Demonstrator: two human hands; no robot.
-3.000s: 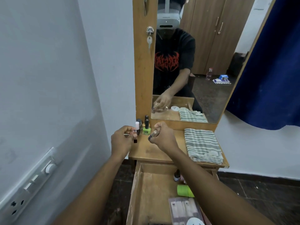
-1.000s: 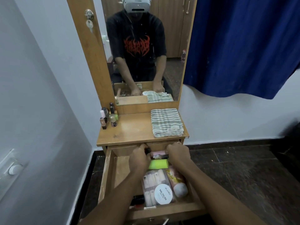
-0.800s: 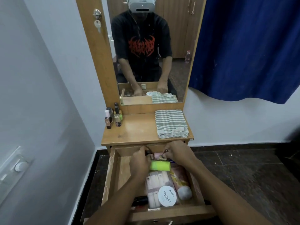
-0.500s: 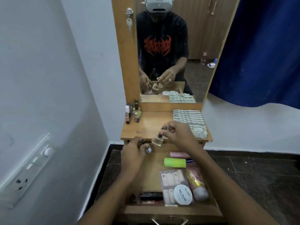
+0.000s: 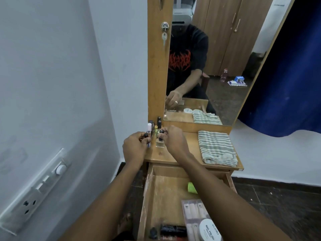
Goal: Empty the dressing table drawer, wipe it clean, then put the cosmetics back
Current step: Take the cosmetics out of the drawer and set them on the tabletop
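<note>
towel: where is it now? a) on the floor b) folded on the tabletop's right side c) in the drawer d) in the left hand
b: the towel lies folded on the right side of the tabletop, behind the open drawer and clear of both hands.

White wall (image 5: 52,66), switchboard (image 5: 34,197) low left, blue curtain (image 5: 295,84) right — dark tiled floor (image 5: 278,206)

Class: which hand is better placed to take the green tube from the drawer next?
Probably the right hand: once its clear bottle is down, the green tube lies just beneath that forearm, on the drawer's right. The left hand, holding a small bottle, is farther left.
</note>
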